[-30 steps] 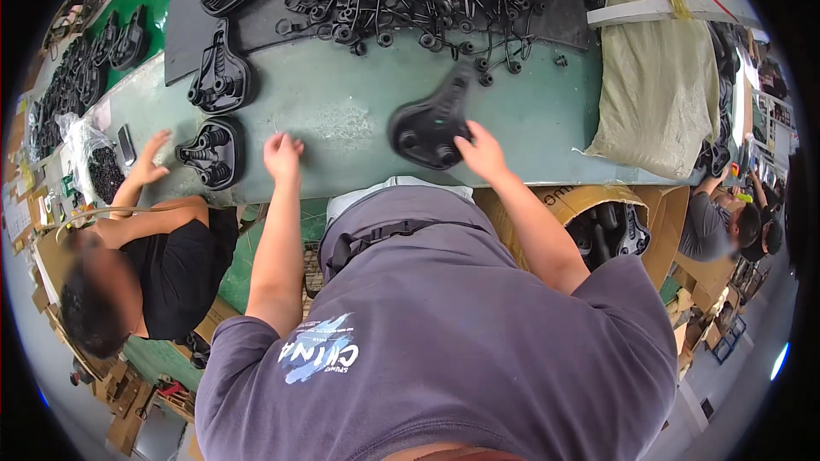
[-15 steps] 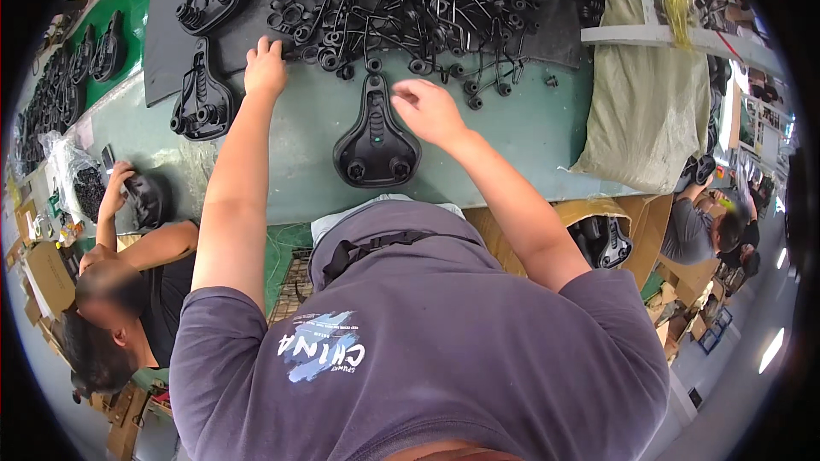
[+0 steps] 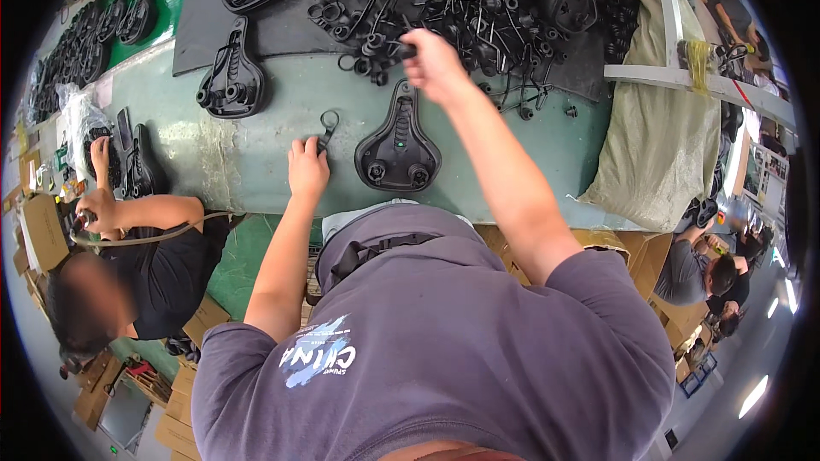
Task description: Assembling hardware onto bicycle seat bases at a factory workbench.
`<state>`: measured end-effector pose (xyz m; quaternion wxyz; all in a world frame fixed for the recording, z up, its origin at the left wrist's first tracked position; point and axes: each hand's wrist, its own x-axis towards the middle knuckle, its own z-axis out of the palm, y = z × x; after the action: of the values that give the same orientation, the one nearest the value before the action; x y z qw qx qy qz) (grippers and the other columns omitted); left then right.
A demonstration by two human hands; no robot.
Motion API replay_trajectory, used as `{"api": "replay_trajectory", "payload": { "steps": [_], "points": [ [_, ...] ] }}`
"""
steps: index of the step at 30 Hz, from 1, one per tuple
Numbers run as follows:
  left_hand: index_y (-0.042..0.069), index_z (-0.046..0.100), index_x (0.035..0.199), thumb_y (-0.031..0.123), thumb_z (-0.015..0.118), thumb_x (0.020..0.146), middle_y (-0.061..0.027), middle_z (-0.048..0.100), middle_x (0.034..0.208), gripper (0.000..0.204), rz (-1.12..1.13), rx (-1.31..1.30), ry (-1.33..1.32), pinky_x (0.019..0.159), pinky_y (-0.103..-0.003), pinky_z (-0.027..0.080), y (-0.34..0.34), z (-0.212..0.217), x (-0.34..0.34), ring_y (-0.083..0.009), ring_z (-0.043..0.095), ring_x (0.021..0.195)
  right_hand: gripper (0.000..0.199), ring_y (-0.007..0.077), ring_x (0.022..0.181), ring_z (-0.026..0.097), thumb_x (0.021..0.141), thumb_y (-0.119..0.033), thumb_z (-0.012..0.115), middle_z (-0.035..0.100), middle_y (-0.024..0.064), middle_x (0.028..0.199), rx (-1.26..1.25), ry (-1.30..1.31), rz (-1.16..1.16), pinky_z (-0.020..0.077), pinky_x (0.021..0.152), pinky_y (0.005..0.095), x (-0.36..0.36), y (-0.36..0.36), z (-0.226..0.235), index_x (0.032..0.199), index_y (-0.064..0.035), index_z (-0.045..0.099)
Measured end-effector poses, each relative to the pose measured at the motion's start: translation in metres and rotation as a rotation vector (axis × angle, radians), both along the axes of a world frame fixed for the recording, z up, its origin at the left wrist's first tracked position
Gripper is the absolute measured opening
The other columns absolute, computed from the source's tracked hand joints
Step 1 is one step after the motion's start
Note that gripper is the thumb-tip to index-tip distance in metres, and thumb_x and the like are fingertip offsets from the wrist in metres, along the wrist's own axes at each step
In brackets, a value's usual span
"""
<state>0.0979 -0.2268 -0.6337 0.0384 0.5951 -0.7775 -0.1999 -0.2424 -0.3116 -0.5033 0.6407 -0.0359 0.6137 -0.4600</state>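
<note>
A black bicycle saddle [image 3: 398,143] lies underside up in front of me, its narrow nose pointing away. My left hand [image 3: 307,169], to its left, pinches a small black part with a ring-shaped end [image 3: 330,119]. At the near edge of a pile of black rods and fittings [image 3: 478,8], beyond the saddle's nose, my right hand [image 3: 434,68] is closed round a small black piece [image 3: 405,51]. The fingers partly cover that piece, so its exact kind is hidden.
More upturned saddles [image 3: 235,77] lie to the left, and another saddle [image 3: 572,0] rests at the pile's right. A pale metal frame bar [image 3: 649,75] and a draped sack [image 3: 658,145] border the right side. A co-worker [image 3: 154,282] is at the left.
My left hand has come back from the pile's edge toward me, with the ring-ended part in it. My right hand has reached forward from beside the saddle to the pile and closed there.
</note>
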Motion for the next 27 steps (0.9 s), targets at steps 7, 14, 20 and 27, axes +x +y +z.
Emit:
{"api": "replay_trajectory", "payload": {
  "steps": [7,14,20,27],
  "points": [
    [0.007,0.061,0.131,0.022,0.074,0.093,-0.02,0.057,0.126,0.043,0.068,0.019,0.001,0.096,-0.052,0.052,0.019,-0.004,0.02,-0.0439,0.059,0.113,0.023,0.0079,0.038,0.031,0.096,-0.016,0.065,0.039,-0.0033,0.056,-0.278,-0.032,0.074,0.0224,0.038,0.0279,-0.063,0.101,0.058,0.077,-0.0116,0.053],
    [0.006,0.061,0.126,0.025,0.076,0.092,-0.0224,0.058,0.126,0.041,0.128,0.077,-0.004,0.095,-0.054,0.054,0.006,-0.014,0.017,-0.0464,0.062,0.111,0.023,0.0096,0.041,0.034,0.099,-0.021,0.056,0.046,0.0013,0.058,-0.434,0.009,-0.058,0.0278,0.04,0.0265,-0.09,0.162,0.091,0.079,-0.0084,0.053],
    [0.009,0.063,0.127,0.025,0.078,0.091,-0.0215,0.058,0.125,0.042,0.105,0.056,0.002,0.094,-0.053,0.055,0.009,-0.015,0.018,-0.0459,0.064,0.109,0.038,0.012,0.041,0.031,0.097,-0.033,0.059,0.042,0.001,0.055,-0.477,-0.021,-0.345,0.026,0.042,0.0295,-0.158,0.16,0.189,0.069,-0.0082,0.05],
    [0.01,0.064,0.127,0.025,0.078,0.09,-0.0208,0.058,0.126,0.042,0.133,0.028,0.042,0.095,-0.053,0.055,0.012,-0.015,0.021,-0.0451,0.064,0.111,0.034,0.0106,0.049,0.036,0.099,-0.031,0.063,0.044,0.0024,0.066,-0.71,0.217,-0.325,0.0296,0.048,0.0277,-0.226,0.188,0.21,0.082,-0.0036,0.052]
  ]
}}
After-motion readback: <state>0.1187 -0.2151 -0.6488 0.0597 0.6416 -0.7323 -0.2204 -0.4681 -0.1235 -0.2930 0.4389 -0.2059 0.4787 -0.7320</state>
